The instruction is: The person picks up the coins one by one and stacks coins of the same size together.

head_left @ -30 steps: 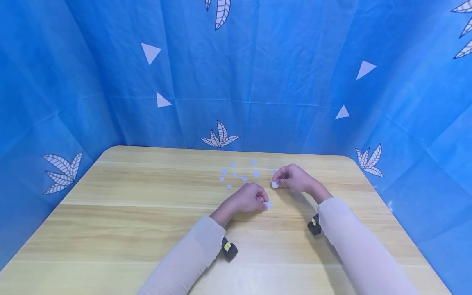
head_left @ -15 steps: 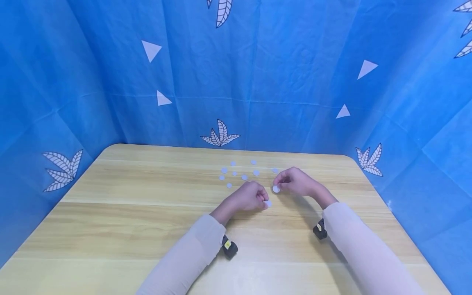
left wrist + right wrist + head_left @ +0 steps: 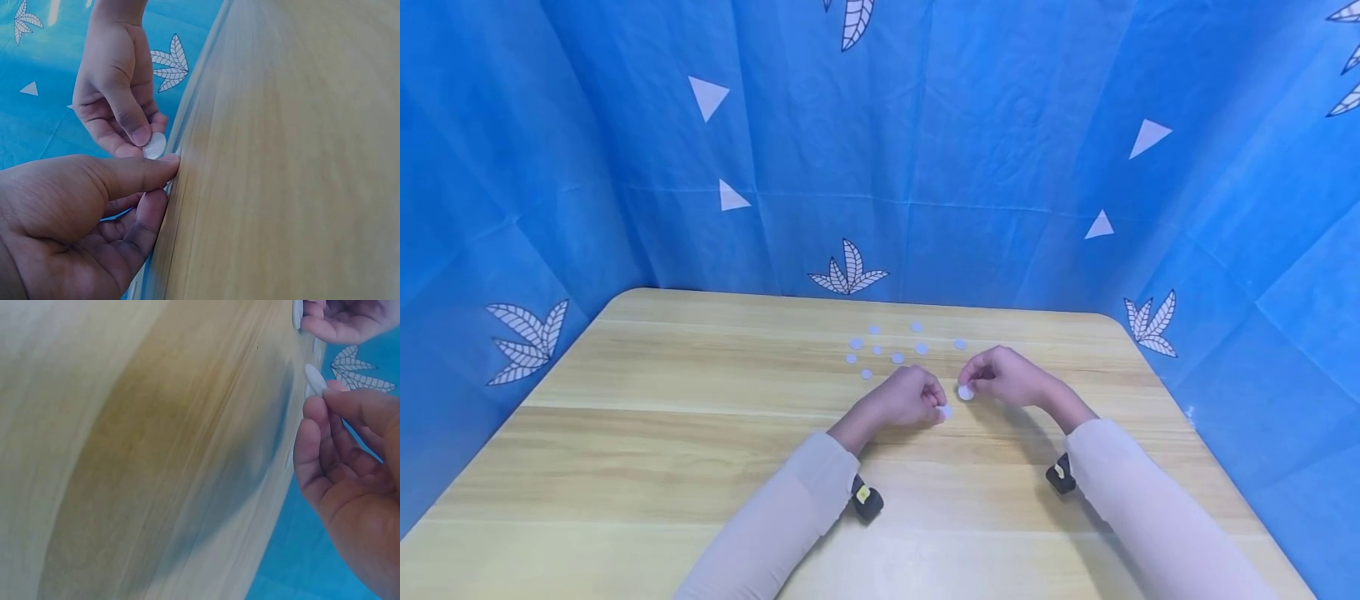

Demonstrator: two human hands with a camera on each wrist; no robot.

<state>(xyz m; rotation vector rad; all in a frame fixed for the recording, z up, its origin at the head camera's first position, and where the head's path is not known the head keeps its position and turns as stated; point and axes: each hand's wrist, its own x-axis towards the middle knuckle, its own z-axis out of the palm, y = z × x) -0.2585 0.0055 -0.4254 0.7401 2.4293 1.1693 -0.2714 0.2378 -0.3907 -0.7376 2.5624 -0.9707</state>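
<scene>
My left hand (image 3: 904, 398) pinches a small flat white disc (image 3: 946, 412) by its edge, close over the table's middle. To the right and a little farther off, my right hand (image 3: 1009, 377) holds another round white disc (image 3: 966, 392) between thumb and fingertips. In the right wrist view this disc (image 3: 315, 379) tilts up from the fingertips, while the left hand's disc (image 3: 297, 314) stands nearly edge-on at the top. The left wrist view shows the right hand's disc (image 3: 154, 146) just beyond my left thumb, which mostly hides the left one.
Several white discs of different sizes lie scattered behind the hands, among them a larger disc (image 3: 856, 343) and a lone disc (image 3: 959, 344) at the right. The wooden table (image 3: 647, 417) ends at a blue curtain (image 3: 1000, 167) with leaf and triangle prints.
My right hand has drawn its disc toward me and slightly right, uncovering the lone disc behind it. The left hand keeps nearly the same place with its disc.
</scene>
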